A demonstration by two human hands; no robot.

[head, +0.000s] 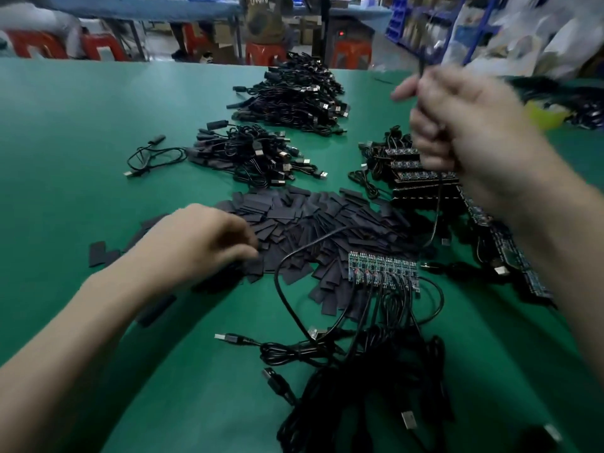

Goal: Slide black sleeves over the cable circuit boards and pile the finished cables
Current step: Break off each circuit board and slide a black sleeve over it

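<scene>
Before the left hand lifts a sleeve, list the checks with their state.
1. Left hand on heap of flat black sleeves: ok, fingers touch it.
2. One sleeve pinched: cannot tell, fingers hide it.
3. Right hand grips thin black cable: ok, raised.
4. That cable's board bare: cannot tell, hidden.
5. Row of bare green circuit boards waiting: ok.
6. Pile of finished black cables beyond the sleeves: ok.

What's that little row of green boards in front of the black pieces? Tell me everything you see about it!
The row of circuit boards is several small green boards side by side, dotted with tiny dark chips and red spots. Bare of sleeves, it lies at the near edge of the pile of black sleeves on the green table. From their near ends run thin black cables.
</scene>
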